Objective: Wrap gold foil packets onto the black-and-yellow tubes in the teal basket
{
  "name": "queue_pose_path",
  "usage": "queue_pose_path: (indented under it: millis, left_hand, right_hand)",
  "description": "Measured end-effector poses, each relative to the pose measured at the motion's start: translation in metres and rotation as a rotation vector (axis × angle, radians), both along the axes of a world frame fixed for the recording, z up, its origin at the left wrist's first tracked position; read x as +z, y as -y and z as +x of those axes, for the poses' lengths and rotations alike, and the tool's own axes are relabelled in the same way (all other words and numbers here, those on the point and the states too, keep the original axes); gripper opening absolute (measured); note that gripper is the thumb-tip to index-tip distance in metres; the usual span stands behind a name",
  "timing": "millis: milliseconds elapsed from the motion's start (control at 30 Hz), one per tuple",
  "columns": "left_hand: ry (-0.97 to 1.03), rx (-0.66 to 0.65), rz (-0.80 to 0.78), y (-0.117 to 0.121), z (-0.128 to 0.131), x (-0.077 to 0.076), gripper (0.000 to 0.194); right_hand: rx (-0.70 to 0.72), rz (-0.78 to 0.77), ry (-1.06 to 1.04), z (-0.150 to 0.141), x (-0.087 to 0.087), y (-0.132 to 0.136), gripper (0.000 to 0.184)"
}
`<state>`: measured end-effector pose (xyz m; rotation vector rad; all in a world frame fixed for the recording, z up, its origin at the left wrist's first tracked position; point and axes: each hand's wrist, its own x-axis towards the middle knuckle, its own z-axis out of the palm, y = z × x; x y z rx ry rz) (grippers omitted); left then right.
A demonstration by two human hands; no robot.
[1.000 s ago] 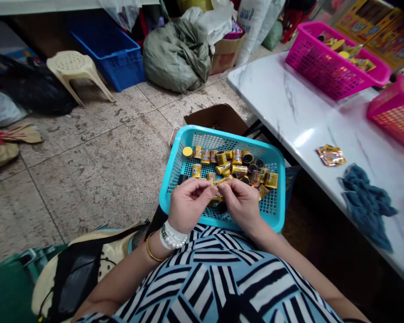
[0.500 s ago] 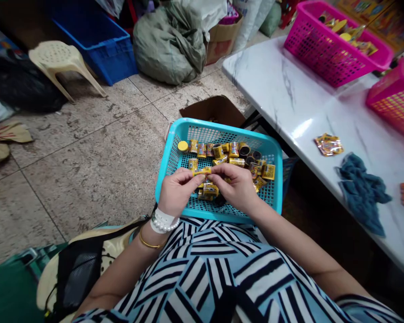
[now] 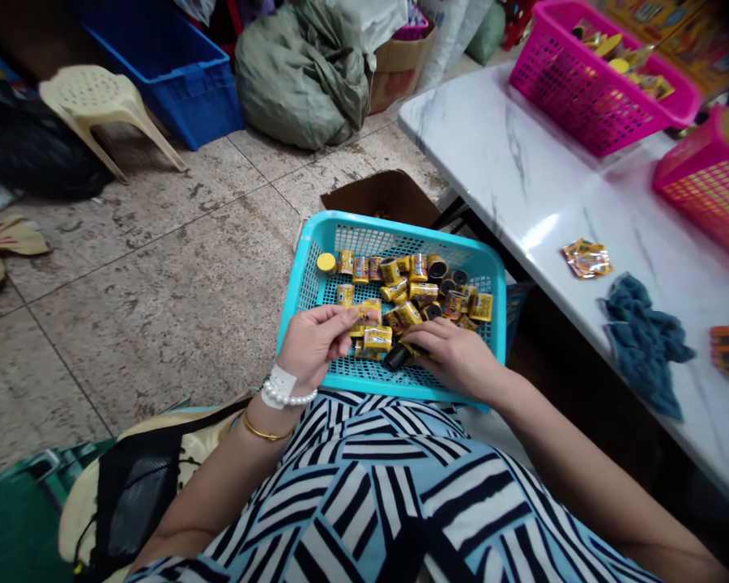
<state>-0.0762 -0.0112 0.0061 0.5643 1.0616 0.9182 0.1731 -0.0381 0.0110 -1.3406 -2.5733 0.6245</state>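
Observation:
A turquoise plastic basket [image 3: 290,300] sits at my lap, with several small yellow printed canisters [image 3: 424,292] lying in it. Some of them show black ends. Between the thumb and forefinger of my left hand [image 3: 313,342] is a yellow printed sleeve [image 3: 370,311], held above the basket's left half. My right hand [image 3: 455,353] is down in the front right of the basket, its fingers curled over a small black canister [image 3: 398,355]. The fingertips and the canister's far end are partly hidden. A round yellow lid [image 3: 326,262] shows at the back left corner.
To the right stands a white marbled table [image 3: 492,138] with a pink basket [image 3: 589,113], flat yellow packets [image 3: 586,259] and a blue cloth [image 3: 647,340]. An open cardboard box [image 3: 380,194] is behind my basket. A cream stool [image 3: 97,97] and blue crate [image 3: 200,105] stand left.
Both hands were pinching the yellow sleeve together. My right hand has let go and moved right and down onto a black canister, while my left keeps the sleeve, now showing its printed face.

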Motion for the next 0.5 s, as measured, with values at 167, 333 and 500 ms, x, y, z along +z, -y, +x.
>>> queue_pose_path:
  millis: [167,333,500]
  left_hand:
    - [0.086,-0.049,-0.123,-0.002,0.003,-0.002,0.035]
    - [0.213,-0.005,-0.188,-0.006,0.005,-0.008,0.03]
    - [0.311,0.025,-0.213,-0.009,0.003,-0.012,0.027]
  right_hand:
    - [0.028,0.073,0.045,-0.006,-0.018,0.009,0.021]
    - [0.059,0.04,0.037,-0.005,-0.018,0.005,0.019]
    - [0.005,-0.03,-0.191,-0.004,0.0,0.001,0.031]
